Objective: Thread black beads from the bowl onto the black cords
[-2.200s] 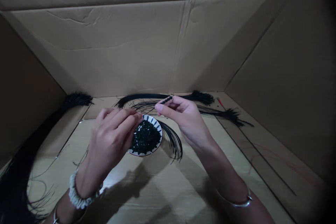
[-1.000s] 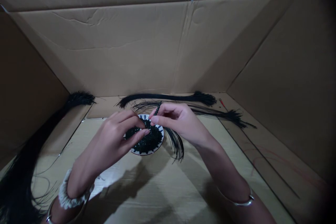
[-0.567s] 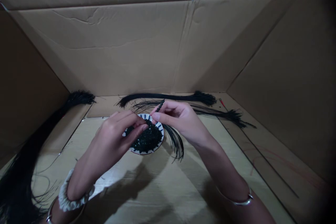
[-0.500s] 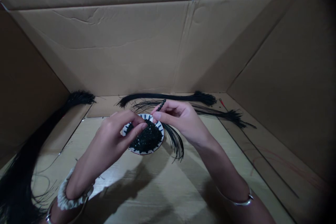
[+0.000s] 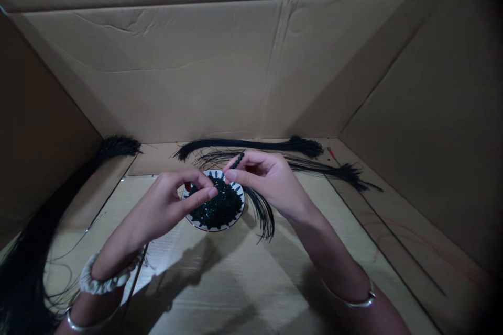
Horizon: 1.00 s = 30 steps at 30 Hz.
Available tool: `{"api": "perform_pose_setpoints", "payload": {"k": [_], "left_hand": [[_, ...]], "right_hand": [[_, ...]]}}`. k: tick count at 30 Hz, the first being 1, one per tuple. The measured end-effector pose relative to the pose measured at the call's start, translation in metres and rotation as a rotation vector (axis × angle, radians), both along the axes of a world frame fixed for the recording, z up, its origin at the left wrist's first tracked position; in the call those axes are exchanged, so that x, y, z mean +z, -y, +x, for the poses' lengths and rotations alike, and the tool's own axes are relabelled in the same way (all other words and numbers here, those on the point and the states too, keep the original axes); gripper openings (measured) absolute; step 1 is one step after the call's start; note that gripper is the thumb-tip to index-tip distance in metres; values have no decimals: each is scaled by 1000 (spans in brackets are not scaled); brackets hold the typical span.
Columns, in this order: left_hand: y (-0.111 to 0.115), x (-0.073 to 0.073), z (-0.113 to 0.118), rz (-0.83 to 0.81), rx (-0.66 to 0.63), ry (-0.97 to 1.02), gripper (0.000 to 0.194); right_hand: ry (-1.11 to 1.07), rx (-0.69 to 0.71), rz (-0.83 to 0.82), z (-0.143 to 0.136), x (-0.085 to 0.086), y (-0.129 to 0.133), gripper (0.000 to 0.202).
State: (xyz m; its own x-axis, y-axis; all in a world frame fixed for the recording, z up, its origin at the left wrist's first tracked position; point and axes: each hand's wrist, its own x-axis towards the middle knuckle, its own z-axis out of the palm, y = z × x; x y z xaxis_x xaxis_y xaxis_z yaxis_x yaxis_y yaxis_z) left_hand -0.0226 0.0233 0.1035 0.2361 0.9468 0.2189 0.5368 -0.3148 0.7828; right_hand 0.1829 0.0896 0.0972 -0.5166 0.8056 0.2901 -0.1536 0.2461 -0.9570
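Observation:
A patterned white-and-blue plate (image 5: 240, 210) heaped with small black beads (image 5: 220, 208) sits below my hands. My left hand (image 5: 173, 200) hovers over its left part, thumb and index finger pinched together; anything between the fingertips is too small to make out. My right hand (image 5: 271, 178) is above the plate's right rim, closed on a short string of black beads (image 5: 238, 159) that sticks up past the fingertips. Beneath that hand, a bunch of thin black strands (image 5: 265, 214) curves down onto the surface; its upper end is hidden.
Black strand bundles (image 5: 243, 144) lie along the back, with another (image 5: 348, 174) at right. A thick black bundle (image 5: 43, 214) runs down the left side. Cardboard walls (image 5: 188, 73) rise at the back and both sides. A thin dark stick (image 5: 404, 246) lies at right.
My left hand has drawn back a little to the left, widening the gap to the right hand. My right hand, with the string of beads, has shifted only slightly left.

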Motion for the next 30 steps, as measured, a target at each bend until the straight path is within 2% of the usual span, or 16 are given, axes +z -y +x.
{"api": "perform_pose_setpoints", "payload": {"k": [11,18,24,30], "left_hand": [[1,3,1,-12,-32,72,15],[5,6,1,100,-23,44,14],[6,5,0,43,-15,7,18],[4,5,-2,39,-23,-3,16]], "right_hand": [[-46,84,-102,-1,0,2,17],[-70,67,-94,-2,0,1,14],[-37,22,-44,-2,-1,1,16],[-57,50,-49,-2,-1,1,11]]}}
